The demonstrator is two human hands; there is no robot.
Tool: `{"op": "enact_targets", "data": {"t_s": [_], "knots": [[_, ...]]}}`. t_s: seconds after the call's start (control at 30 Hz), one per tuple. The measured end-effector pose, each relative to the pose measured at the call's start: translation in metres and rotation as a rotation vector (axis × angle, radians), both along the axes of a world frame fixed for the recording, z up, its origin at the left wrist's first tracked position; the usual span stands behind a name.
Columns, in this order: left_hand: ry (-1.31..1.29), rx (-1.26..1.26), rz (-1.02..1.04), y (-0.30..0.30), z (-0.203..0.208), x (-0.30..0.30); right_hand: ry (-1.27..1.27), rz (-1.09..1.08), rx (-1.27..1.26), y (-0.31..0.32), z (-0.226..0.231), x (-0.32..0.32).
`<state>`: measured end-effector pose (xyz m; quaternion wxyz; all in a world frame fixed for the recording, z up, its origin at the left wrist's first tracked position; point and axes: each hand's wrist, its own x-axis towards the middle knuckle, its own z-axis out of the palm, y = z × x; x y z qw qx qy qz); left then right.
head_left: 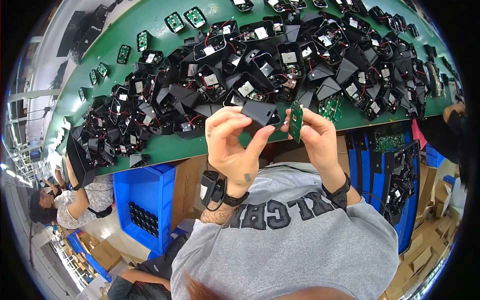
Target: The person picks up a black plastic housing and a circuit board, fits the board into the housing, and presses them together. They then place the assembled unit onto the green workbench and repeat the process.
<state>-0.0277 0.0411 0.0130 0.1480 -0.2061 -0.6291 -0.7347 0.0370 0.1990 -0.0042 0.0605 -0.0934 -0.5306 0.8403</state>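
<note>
Between the thumb and fingers of my left hand (231, 142) is a black plastic housing (260, 113), tilted above the front edge of the table. A hand's width to the right, my right hand (318, 137) pinches a green circuit board (295, 122) by its edge, standing nearly upright. The fingertips of both hands are close together, with the board and the housing side by side. Whether a wire joins the two is too small to tell. Behind them lies a large heap of open black housings (210, 77) with red wires and small white parts inside.
The green table (165, 152) curves around me. Loose boards (174, 22) lie along its far left, and more boards (331, 107) beside the heap. A blue crate (145, 200) with black parts stands lower left, blue trays (372, 165) lower right. People work at both sides.
</note>
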Motion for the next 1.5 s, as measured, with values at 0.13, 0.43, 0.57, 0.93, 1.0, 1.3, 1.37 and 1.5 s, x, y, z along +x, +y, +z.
{"op": "enact_targets", "data": {"t_s": [0.13, 0.43, 0.57, 0.93, 1.0, 1.3, 1.37, 1.5], "knots": [[0.11, -0.154, 0.018, 0.002, -0.002, 0.001, 0.059, -0.035, 0.03, -0.003, -0.001, -0.001], [-0.065, -0.04, 0.032, 0.008, -0.006, 0.0, 0.222, -0.021, 0.618, 0.002, 0.001, -0.004], [-0.122, 0.028, -0.007, 0.007, -0.006, -0.001, 0.137, -0.015, 0.548, -0.002, 0.004, -0.001], [-0.253, 0.33, 0.028, 0.013, -0.011, -0.005, 0.172, 0.033, 0.438, -0.004, 0.002, 0.0], [-0.322, 0.402, 0.014, 0.012, -0.007, -0.004, 0.189, 0.026, 0.434, -0.006, 0.002, -0.001], [-0.287, 0.338, 0.018, 0.014, -0.008, -0.005, 0.053, 0.087, 0.057, -0.007, -0.005, 0.004], [-0.274, 0.321, 0.03, 0.013, -0.009, -0.005, 0.084, 0.085, 0.022, -0.007, -0.006, 0.005], [-0.274, 0.305, 0.035, 0.011, -0.012, -0.005, 0.108, 0.064, 0.111, -0.007, -0.008, 0.002]]}}
